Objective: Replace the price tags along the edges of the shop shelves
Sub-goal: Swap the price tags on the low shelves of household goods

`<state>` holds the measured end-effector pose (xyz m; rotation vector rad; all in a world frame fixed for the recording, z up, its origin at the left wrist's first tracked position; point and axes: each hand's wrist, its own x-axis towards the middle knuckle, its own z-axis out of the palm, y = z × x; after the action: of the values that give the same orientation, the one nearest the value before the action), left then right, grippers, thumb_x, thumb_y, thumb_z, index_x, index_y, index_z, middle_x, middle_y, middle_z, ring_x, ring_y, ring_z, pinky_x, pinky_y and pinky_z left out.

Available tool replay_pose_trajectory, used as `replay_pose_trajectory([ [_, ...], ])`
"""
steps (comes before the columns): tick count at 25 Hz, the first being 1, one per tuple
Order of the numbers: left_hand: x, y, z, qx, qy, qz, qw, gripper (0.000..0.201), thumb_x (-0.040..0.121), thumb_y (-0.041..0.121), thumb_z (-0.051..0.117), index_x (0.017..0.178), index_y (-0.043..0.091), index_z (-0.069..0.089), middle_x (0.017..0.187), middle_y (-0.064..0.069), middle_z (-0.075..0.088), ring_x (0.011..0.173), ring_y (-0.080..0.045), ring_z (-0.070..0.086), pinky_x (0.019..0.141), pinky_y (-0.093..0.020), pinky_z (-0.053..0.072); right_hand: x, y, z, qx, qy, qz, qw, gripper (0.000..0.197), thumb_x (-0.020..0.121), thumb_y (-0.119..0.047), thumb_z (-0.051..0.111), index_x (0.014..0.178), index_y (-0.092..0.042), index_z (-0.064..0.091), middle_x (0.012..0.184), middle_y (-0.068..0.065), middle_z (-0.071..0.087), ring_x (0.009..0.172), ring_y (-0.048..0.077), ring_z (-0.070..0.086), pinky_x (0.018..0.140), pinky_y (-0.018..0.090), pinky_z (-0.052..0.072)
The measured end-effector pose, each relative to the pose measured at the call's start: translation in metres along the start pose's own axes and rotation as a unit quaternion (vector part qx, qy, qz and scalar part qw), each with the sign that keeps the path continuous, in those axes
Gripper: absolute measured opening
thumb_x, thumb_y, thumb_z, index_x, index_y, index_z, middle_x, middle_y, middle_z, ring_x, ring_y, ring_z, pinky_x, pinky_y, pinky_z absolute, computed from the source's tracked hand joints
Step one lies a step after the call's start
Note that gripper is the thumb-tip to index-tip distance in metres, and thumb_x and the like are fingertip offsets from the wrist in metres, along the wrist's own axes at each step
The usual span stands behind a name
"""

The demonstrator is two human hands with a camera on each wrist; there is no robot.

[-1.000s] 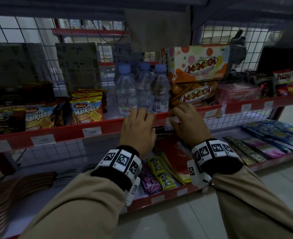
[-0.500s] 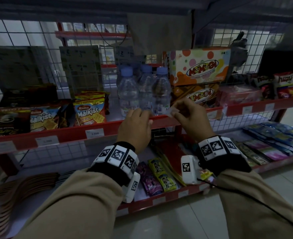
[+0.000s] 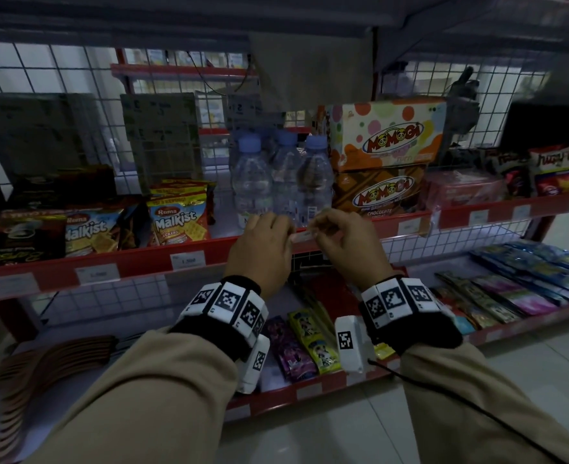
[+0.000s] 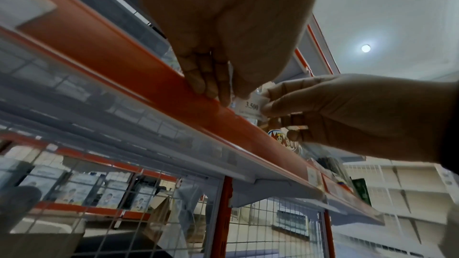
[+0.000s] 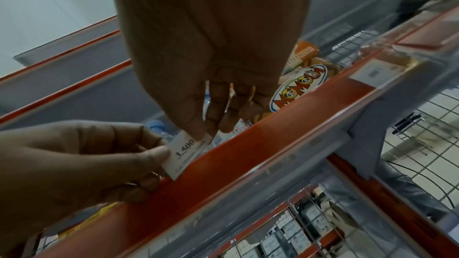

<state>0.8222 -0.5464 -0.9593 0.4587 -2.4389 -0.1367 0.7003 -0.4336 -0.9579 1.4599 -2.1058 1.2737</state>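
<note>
On the red shelf [image 3: 136, 259], bottles [image 3: 283, 175]; both hands pinch a tag [image 5: 185, 154]

Tan sleeves [image 3: 149, 390], black wristbands [image 3: 410, 333] bearing white coded marker blocks [image 3: 228, 301], thin black cable [image 3: 460, 400].

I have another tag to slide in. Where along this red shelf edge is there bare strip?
Bare red strip runs between the Malkist tag and the hands. The patch around the held tag, under the water bottles, is crowded with fingers.
</note>
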Motion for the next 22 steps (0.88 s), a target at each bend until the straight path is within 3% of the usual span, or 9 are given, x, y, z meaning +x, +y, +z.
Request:
replay_pose_trajectory([
  [4, -0.006, -0.008, -0.011, 0.052, -0.01, -0.015, 0.999, 0.017, 0.092, 0.024, 0.051, 0.108, 0.016, 0.049, 0.11, -0.003, 0.052, 0.104, -0.023, 0.045, 0.077, -0.034, 0.042, 0.008, -0.002, -0.001, 0.06, 0.043, 0.028, 0.997, 0.011, 0.086, -0.013, 0.065, 0.085, -0.024, 0.066, 0.084, -0.012, 0.067, 0.084, 0.003, 0.062, 0.077, 0.025, 0.05],
  [10, -0.013, -0.016, -0.011, 0.025, 0.01, -0.022, 0.999, 0.025, 0.091, 0.03, 0.057, 0.111, 0.018, 0.051, 0.108, -0.002, 0.051, 0.103, -0.021, 0.044, 0.079, -0.03, 0.036, 0.009, -0.005, 0.008, 0.011, -0.018, 0.0, 1.0, 0.01, 0.086, -0.011, 0.064, 0.089, -0.019, 0.068, 0.087, -0.003, 0.07, 0.092, 0.022, 0.061, 0.083, 0.04, 0.052],
  [15, -0.009, -0.017, -0.006, 0.011, 0.013, -0.031, 0.999, 0.021, 0.094, 0.033, 0.052, 0.112, 0.024, 0.057, 0.107, -0.003, 0.052, 0.104, -0.023, 0.043, 0.081, -0.033, 0.038, 0.008, -0.006, 0.011, -0.004, -0.013, -0.026, 1.0, 0.015, 0.085, -0.004, 0.063, 0.091, -0.017, 0.068, 0.09, -0.002, 0.064, 0.091, 0.02, 0.058, 0.08, 0.032, 0.049],
  [19, -0.01, -0.018, -0.004, 0.027, 0.024, -0.019, 0.999, 0.017, 0.094, 0.029, 0.052, 0.108, 0.021, 0.059, 0.103, -0.004, 0.051, 0.1, -0.023, 0.043, 0.074, -0.03, 0.035, 0.009, -0.005, 0.01, -0.049, -0.045, -0.034, 0.997, 0.016, 0.085, -0.006, 0.063, 0.095, -0.018, 0.068, 0.097, -0.001, 0.066, 0.091, 0.021, 0.053, 0.08, 0.035, 0.046],
  [22, -0.009, -0.017, -0.004, 0.054, 0.015, -0.015, 0.998, 0.017, 0.094, 0.027, 0.052, 0.107, 0.019, 0.058, 0.104, -0.005, 0.051, 0.101, -0.025, 0.043, 0.076, -0.034, 0.038, 0.009, -0.006, 0.004, -0.068, -0.078, -0.049, 0.993, 0.015, 0.086, -0.013, 0.064, 0.1, -0.016, 0.065, 0.099, 0.001, 0.062, 0.092, 0.023, 0.053, 0.08, 0.036, 0.046],
])
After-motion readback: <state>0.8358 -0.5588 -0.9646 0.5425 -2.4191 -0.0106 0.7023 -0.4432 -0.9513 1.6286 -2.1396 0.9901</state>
